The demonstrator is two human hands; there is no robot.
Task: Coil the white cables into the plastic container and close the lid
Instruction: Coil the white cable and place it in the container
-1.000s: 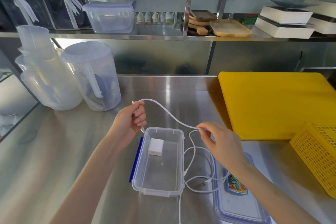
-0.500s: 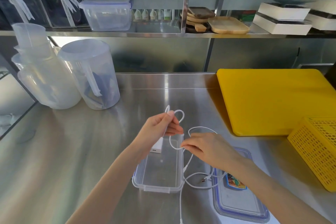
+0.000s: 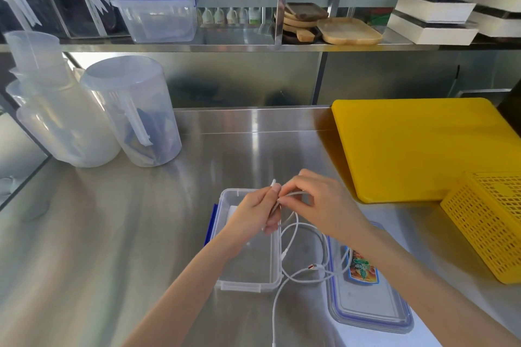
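Note:
A clear plastic container [image 3: 248, 283] sits open on the steel counter, a white charger block partly hidden inside it under my left hand. My left hand [image 3: 255, 213] pinches folded loops of a white cable [image 3: 293, 236] above the container's far right corner. My right hand [image 3: 324, 203] grips the same cable right beside it, fingers touching the left hand's. More white cable lies in loose loops on the counter between the container and its lid [image 3: 366, 298], which lies flat to the right with a coloured label on it.
Two translucent plastic jugs [image 3: 132, 110] stand at the back left. A yellow cutting board [image 3: 417, 146] and a yellow mesh basket [image 3: 490, 225] fill the right side. A shelf above holds another lidded container [image 3: 158, 14], wooden trays and white boxes.
My hands came together over the container's far right corner. The long stretched span of cable has been gathered into short loops in my left hand, and my right hand moved up and left to meet it.

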